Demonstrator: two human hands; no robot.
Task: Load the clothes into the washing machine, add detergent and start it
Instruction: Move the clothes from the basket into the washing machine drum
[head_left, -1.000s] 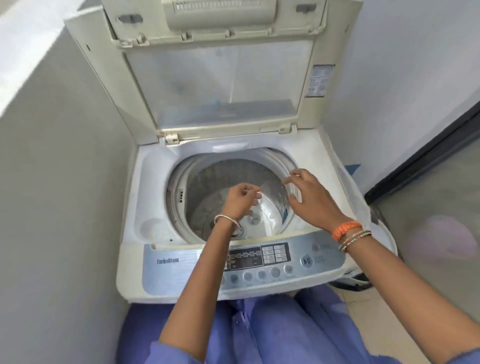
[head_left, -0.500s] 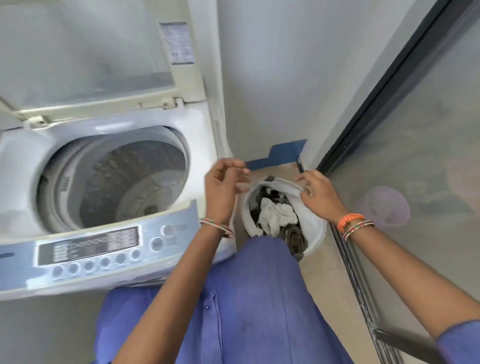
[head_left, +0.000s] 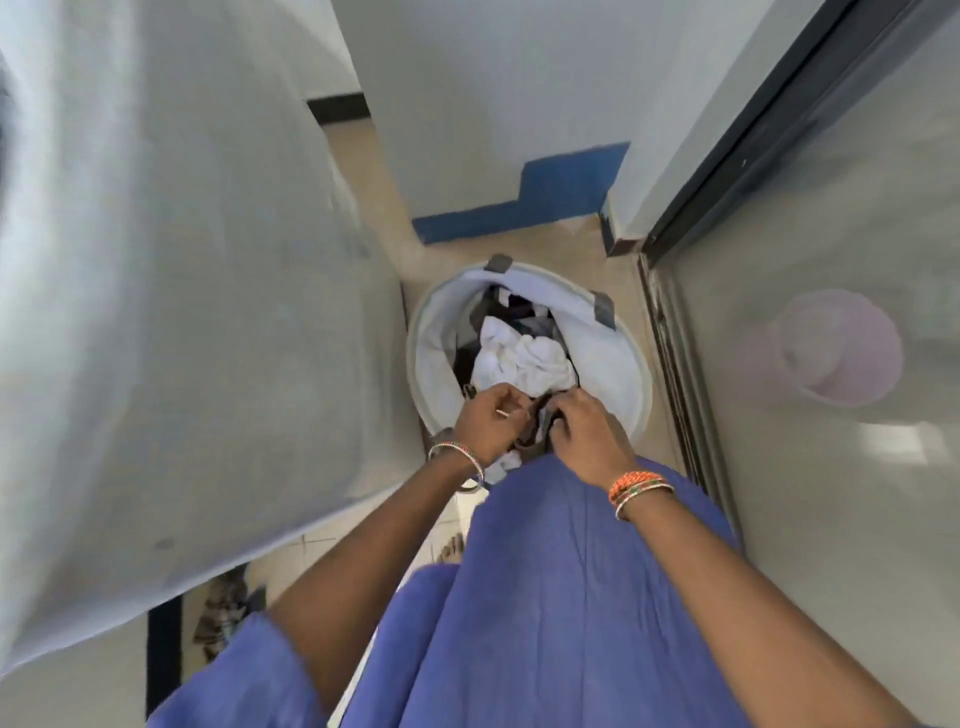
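A round white laundry basket (head_left: 631, 364) stands on the floor to the right of the washing machine (head_left: 197, 291), whose white side fills the left of the view. Inside the basket lie white clothes (head_left: 524, 358) and some dark ones. At the basket's near rim, my left hand (head_left: 491, 423) and my right hand (head_left: 587, 434) both grip a dark grey garment (head_left: 540, 423). The machine's drum and control panel are out of view.
A glass door with a dark frame (head_left: 685, 374) runs along the right; a pink bucket (head_left: 836, 353) shows behind the glass. Blue-painted wall base (head_left: 550, 202) lies beyond the basket. My blue clothing (head_left: 561, 597) covers the lower middle. The gap holding the basket is narrow.
My view swung from the open drum down to the basket on the right. Both hands dropped from the basket's rim to its near edge and took hold of a dark garment.
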